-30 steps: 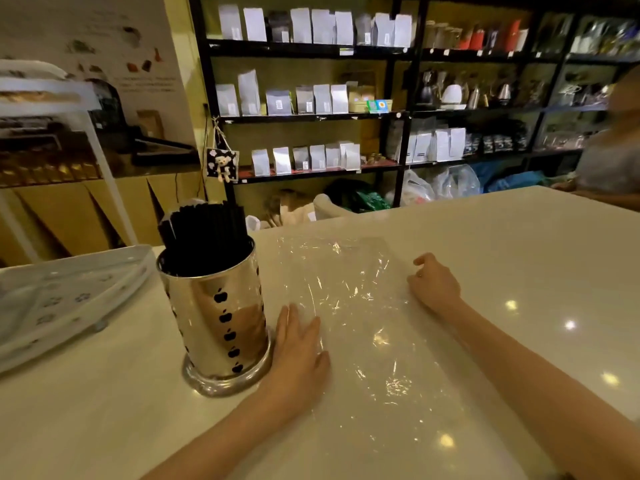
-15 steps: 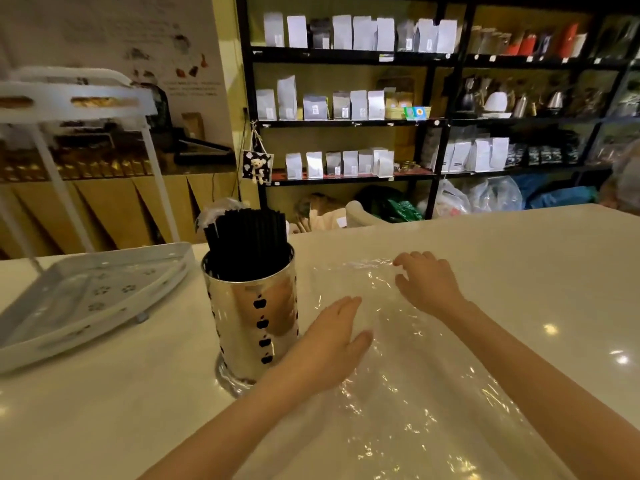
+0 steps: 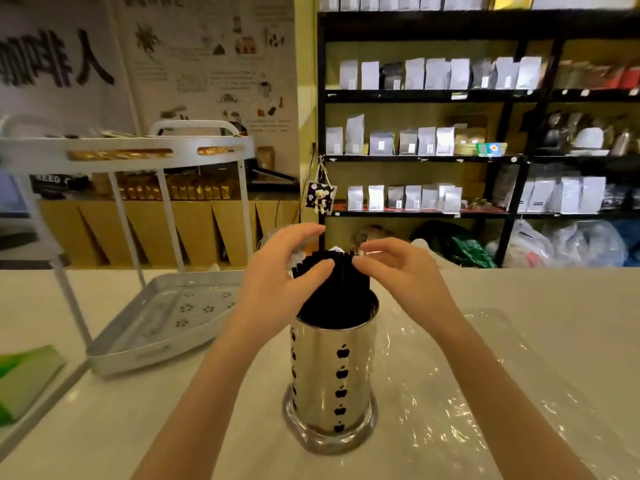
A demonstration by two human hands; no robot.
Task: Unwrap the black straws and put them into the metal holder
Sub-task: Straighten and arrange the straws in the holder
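A shiny metal holder with apple-shaped cutouts stands on the white counter, full of upright black straws. My left hand cups the left side of the straw tops, thumb pressed against them. My right hand touches the right side of the straw tops with its fingertips. Both hands have curled, spread fingers around the bundle. The clear plastic wrap lies flat and empty on the counter to the right of the holder.
A white two-tier rack stands on the counter to the left, its lower tray near the holder. A green item lies at the left edge. Dark shelves with white bags fill the background.
Both hands lifted off the plastic wrap and rose to the tops of the straws in the holder. The view shifted so the holder is now centred.
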